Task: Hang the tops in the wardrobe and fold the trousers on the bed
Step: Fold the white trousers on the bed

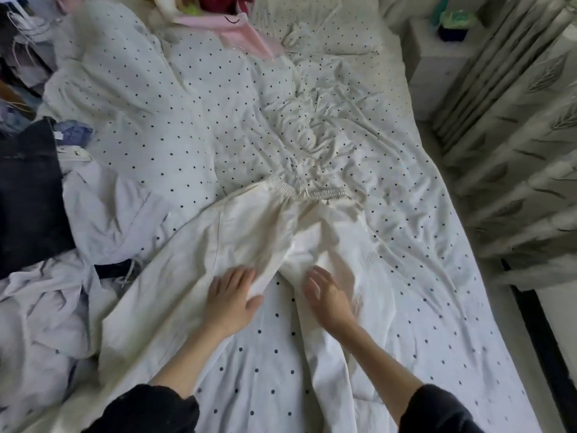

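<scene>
**Cream trousers spread on bed, fold not yet begun**

Item: cream cotton trousers with a ribbed elastic waistband; laid flat on the white bed cover with dark polka dots; waistband toward the pillows, the two legs splayed apart toward the person; no fold made in them as yet.

Hands: left hand, fingers straight, resting flat on the inner edge of the left leg near the crotch; right hand, fingers relaxed and spread, on or just above the inner edge of the right leg, contact uncertain owing to blur; neither grips the cloth.

Awaiting attention: heap of pale lilac-grey garments at the left side of the bed; dark navy garment lying on that heap; pink garment near the pillows.

Progress, as judged: smoothing stage of one trouser fold; folding itself outstanding; heaped clothes unsorted, so hanging of tops apparently remains; wardrobe not in view.
</scene>
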Tool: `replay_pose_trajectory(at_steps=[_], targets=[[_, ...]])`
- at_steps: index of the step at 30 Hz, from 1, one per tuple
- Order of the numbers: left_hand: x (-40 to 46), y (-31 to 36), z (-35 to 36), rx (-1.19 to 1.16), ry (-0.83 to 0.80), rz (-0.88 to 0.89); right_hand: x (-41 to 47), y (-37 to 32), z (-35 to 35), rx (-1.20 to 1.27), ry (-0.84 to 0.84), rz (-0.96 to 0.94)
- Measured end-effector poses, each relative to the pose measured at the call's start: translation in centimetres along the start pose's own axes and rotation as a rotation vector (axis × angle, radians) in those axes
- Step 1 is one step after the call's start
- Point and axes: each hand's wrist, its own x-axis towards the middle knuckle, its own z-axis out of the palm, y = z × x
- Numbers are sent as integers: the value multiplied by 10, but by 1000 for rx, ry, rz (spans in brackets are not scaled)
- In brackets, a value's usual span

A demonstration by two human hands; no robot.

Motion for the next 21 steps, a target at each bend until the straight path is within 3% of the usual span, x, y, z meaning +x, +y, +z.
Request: replay_pose_trajectory(at_steps=[8,14,18,21], targets=[[-115,-7,46,47,108,19,-129,29,49,-107,33,112],[-171,-3,76,114,-92,-79,-194,39,55,-140,47,213],[-207,22,95,-172,-108,-48,-225,58,46,-155,-49,290],[-237,52,109,-297,57,-78,-264,85,39,-225,-151,403]])
